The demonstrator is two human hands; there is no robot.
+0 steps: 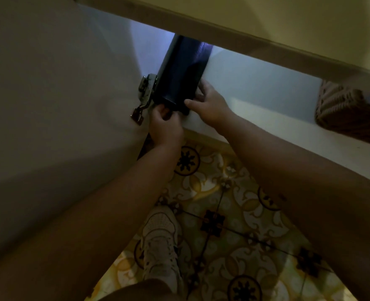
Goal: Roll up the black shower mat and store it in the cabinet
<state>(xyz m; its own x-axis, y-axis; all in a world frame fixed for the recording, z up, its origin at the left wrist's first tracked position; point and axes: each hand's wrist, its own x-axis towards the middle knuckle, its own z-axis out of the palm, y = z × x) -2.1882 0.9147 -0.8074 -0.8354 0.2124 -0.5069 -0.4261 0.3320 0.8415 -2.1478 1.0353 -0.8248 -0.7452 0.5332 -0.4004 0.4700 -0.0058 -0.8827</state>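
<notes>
Now storing step: rolled black shower mat [180,77] lies on cabinet shelf [255,88], beside door hinge [146,92]. Left hand [165,124], right hand [209,103] grip near end. Next: push deeper, release.

The light is dim and yellowish. A patterned tile floor [229,213] fills the lower middle, cream and yellow with scrolling leaf shapes and dark round medallions. On the left an open white cabinet door [49,105] takes up much of the view, with a metal hinge [145,94] on its inner face. A white shelf [266,105] runs across to the right, lit bluish toward its back. A pale counter [223,16] edge crosses above. A woven basket [344,109] sits on the shelf at the far right.
</notes>
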